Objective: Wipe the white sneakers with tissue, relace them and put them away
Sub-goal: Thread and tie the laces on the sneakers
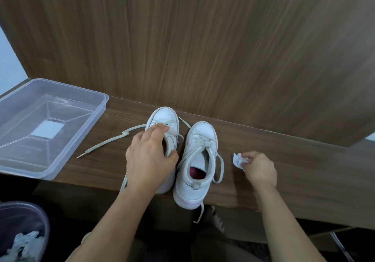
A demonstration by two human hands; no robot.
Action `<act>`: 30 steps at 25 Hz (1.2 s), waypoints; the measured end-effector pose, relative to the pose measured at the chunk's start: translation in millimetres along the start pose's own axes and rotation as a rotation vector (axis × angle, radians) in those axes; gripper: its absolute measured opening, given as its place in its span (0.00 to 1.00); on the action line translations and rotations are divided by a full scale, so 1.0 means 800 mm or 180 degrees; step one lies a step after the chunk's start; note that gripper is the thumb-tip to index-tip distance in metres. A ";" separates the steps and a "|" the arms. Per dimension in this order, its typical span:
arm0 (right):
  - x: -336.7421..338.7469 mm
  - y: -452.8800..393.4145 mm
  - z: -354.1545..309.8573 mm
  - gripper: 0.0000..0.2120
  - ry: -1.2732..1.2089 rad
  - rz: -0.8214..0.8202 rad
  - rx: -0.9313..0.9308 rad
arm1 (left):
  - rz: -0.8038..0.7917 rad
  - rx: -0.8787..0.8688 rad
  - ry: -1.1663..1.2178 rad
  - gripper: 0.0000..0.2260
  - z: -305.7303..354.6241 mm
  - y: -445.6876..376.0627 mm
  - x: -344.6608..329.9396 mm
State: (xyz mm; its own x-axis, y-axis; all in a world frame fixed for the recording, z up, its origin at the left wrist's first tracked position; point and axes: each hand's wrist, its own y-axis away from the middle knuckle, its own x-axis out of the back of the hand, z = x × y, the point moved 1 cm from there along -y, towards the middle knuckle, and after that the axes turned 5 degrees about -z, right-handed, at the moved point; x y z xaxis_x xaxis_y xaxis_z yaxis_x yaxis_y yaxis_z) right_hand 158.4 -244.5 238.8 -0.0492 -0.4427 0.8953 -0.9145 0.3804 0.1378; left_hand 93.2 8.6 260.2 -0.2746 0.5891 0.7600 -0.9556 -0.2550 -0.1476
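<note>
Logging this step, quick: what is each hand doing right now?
Left hand: grips the left sneaker.
Right hand: pinches a crumpled tissue.

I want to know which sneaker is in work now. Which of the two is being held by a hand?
The left sneaker: the left hand grips it. The right sneaker stands beside it, untouched.
</note>
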 end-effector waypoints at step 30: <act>0.009 0.074 -0.143 0.27 0.1973 -0.1136 0.1334 | -0.0238 0.0773 0.0523 0.05 -0.015 0.021 0.040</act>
State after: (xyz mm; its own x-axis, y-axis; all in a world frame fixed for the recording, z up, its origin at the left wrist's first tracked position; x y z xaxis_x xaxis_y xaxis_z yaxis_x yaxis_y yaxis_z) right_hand 150.2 -132.2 301.7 0.3904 0.0950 0.9158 -0.9132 -0.0867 0.3982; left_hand 67.0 32.5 274.6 -0.2369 0.7243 0.6475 -0.9258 -0.3704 0.0757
